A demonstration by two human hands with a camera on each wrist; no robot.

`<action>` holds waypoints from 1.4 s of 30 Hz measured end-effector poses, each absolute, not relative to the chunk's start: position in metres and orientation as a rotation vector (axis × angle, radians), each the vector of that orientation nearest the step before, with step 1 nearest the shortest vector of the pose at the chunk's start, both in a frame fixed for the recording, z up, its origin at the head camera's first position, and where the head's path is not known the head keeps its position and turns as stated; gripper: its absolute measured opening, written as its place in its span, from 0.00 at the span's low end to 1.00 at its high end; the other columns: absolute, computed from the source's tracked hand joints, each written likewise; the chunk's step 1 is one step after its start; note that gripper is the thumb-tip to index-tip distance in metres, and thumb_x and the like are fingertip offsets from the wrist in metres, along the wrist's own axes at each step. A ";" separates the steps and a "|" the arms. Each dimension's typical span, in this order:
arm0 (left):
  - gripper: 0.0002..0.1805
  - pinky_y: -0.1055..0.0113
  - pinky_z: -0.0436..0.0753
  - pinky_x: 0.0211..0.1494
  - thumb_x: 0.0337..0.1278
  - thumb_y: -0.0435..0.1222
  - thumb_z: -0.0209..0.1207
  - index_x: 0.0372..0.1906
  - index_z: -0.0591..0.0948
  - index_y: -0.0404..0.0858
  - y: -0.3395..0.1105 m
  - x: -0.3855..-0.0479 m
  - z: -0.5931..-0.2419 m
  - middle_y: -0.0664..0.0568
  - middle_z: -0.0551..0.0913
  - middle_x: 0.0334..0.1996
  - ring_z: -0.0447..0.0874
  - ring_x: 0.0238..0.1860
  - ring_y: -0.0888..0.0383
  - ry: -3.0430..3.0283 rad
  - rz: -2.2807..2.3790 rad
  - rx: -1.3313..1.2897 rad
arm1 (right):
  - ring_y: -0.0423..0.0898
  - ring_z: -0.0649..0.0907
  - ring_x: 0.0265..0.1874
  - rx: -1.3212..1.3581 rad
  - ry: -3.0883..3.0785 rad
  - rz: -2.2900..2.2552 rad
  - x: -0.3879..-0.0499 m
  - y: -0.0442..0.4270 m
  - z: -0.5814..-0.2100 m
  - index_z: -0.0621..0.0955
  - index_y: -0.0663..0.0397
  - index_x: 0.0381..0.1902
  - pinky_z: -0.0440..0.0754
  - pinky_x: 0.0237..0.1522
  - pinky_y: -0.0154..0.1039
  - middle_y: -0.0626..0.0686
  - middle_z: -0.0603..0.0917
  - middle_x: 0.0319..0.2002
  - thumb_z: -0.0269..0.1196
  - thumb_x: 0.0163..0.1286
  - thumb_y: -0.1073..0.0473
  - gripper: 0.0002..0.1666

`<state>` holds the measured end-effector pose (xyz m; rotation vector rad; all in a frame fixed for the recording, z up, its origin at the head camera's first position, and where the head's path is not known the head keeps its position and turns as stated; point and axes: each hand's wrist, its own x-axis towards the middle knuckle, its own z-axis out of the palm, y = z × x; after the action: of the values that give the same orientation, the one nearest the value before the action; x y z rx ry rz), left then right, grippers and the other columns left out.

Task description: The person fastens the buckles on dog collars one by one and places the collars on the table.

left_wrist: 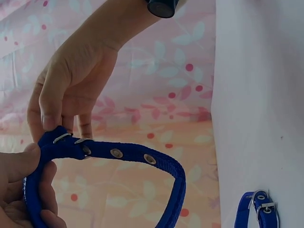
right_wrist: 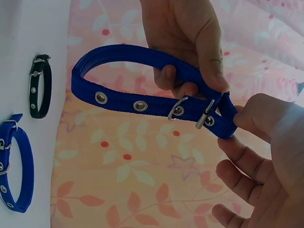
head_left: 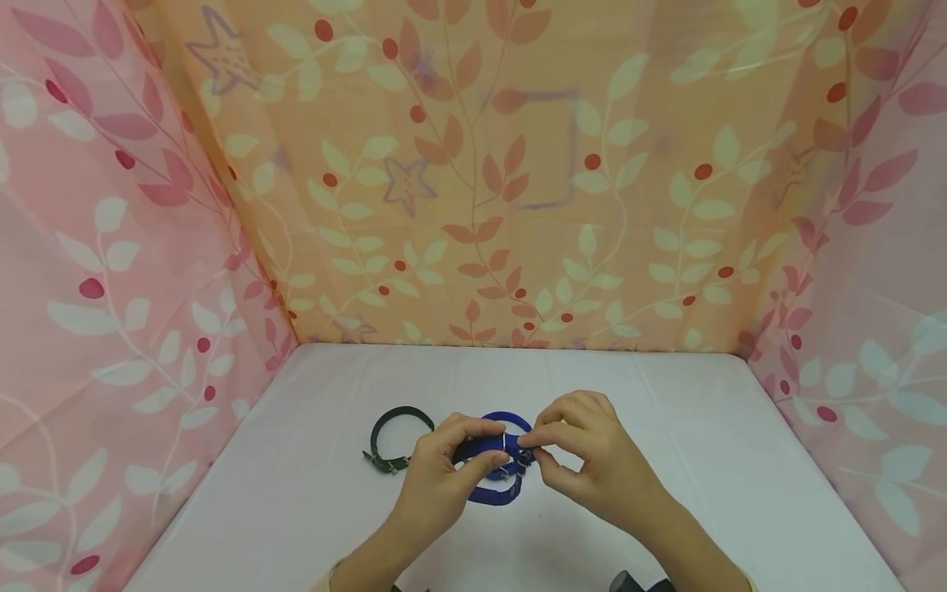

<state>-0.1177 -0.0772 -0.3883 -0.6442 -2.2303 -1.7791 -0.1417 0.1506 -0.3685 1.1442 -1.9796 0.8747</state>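
Observation:
A blue pet collar (right_wrist: 140, 107) with metal eyelets and a silver buckle is held up between both hands. My left hand (head_left: 440, 473) grips its band between thumb and fingers, close to the buckle. Thumb and forefinger of my right hand (head_left: 595, 452) pinch the folded strap at the buckle end. The strap makes a loop, seen whole in the right wrist view, with the buckle's prong and a metal ring near the right fingertips. Below the hands, a second blue collar (right_wrist: 27, 166), looped and buckled, is on the white table; the hands partly cover it in the head view.
A dark green or black collar (head_left: 379, 436) forms a closed loop on the white table (head_left: 296, 510), left of the hands. Patterned cloth walls (head_left: 473, 288) rise behind and at both sides. A dark object (head_left: 627, 582) shows at the bottom edge near the right forearm.

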 end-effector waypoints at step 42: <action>0.15 0.69 0.86 0.53 0.63 0.31 0.67 0.54 0.82 0.37 -0.092 -0.119 -0.375 0.43 0.84 0.47 0.85 0.46 0.55 -2.027 -2.030 -0.710 | 0.34 0.81 0.47 0.970 -2.315 1.113 -0.138 0.152 -0.372 0.84 0.32 0.49 0.74 0.56 0.39 0.31 0.84 0.43 0.78 0.60 0.48 0.20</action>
<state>-0.1189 -0.0921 -0.3748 -0.7102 -2.0274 -2.0303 -0.1378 0.1520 -0.3719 0.9698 -2.3153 1.1127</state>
